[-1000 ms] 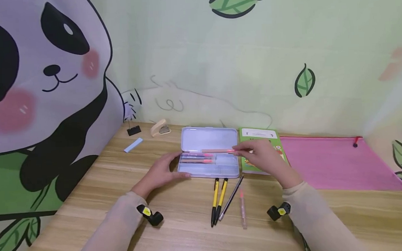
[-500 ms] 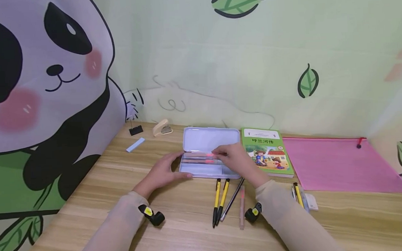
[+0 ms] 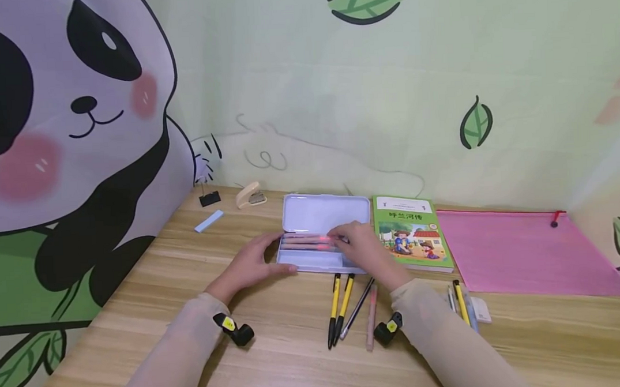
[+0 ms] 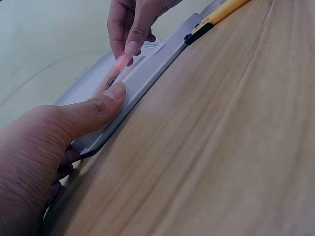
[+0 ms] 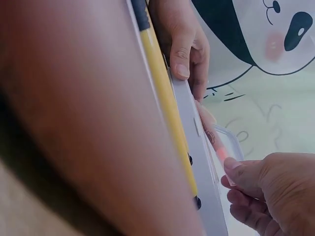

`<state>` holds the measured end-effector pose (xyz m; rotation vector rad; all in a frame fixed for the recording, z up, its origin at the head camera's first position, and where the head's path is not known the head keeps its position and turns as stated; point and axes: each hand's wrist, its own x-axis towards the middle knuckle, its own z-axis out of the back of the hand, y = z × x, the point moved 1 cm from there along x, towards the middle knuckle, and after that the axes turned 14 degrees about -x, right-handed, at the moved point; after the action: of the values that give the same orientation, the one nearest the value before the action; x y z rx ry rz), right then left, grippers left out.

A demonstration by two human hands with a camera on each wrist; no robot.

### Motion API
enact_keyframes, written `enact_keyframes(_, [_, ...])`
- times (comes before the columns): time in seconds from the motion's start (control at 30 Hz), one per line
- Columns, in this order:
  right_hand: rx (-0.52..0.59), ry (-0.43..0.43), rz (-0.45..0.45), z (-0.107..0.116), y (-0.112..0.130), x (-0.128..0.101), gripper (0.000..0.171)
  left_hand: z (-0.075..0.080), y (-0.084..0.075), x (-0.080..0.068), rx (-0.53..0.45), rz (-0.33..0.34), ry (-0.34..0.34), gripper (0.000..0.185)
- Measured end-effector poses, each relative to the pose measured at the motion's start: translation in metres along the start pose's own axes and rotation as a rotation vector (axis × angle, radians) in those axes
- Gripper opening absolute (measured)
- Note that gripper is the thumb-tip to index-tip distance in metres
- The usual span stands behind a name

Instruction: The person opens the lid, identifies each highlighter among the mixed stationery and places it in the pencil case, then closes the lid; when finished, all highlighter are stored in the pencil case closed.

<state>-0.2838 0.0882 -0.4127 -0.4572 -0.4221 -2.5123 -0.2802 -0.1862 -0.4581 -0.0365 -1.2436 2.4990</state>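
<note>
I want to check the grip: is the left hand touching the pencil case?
Touching. In the left wrist view the left hand lays its thumb on the front edge of the pencil case; the head view shows the hand against the case's left end.

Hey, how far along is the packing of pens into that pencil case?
Done: pink pens lie in the open pencil case. In hand: the right hand sets a pink pen into it while the left hand steadies the case's left end. Left: two yellow pens, a grey pen and a pinkish pen on the desk.
</note>
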Motion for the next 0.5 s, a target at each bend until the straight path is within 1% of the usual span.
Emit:
enact_keyframes(0.13, [0.001,-0.002,-0.001,-0.0021,0.0005,-0.0006,0.015,-0.0001,0.0002,-0.0001,-0.008,0.002,-0.002,0.106])
enact_keyframes(0.37, [0.000,0.035,-0.042,-0.0048,0.0010,-0.0005,0.017,0.0005,-0.0002,-0.0006,-0.006,0.002,0.003,0.107])
enact_keyframes(0.5, [-0.001,0.017,-0.036,-0.0060,0.0000,-0.0001,0.016,0.0007,-0.0008,-0.0006,-0.007,0.003,0.001,0.107])
